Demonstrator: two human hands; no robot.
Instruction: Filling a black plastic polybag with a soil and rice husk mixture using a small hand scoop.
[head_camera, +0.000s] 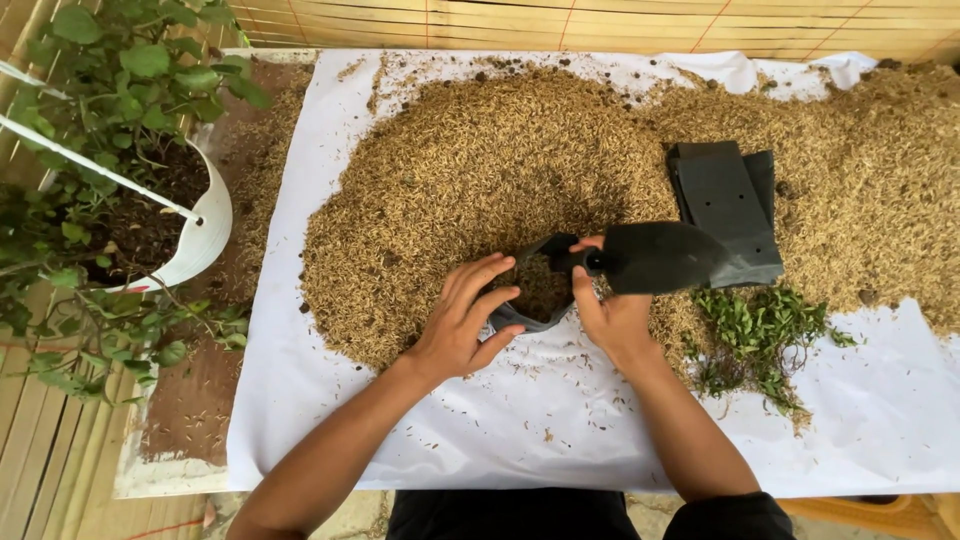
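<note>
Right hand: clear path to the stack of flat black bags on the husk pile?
Probably yes, but not freely. The stack of flat black bags lies just beyond the right hand, with nothing between. That hand holds a dark scoop and, with the left hand, the open black bag, so it would need emptying first.

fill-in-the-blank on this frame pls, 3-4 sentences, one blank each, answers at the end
1. Both hands hold open a small ____ bag, left hand on one side and right hand on the other.
2. The husk pile lies on a ____ sheet.
3. The trowel points toward the person's ____ side.
4. The potted plant sits in a ____ pot.

Missing words: black; white; right; white
</note>
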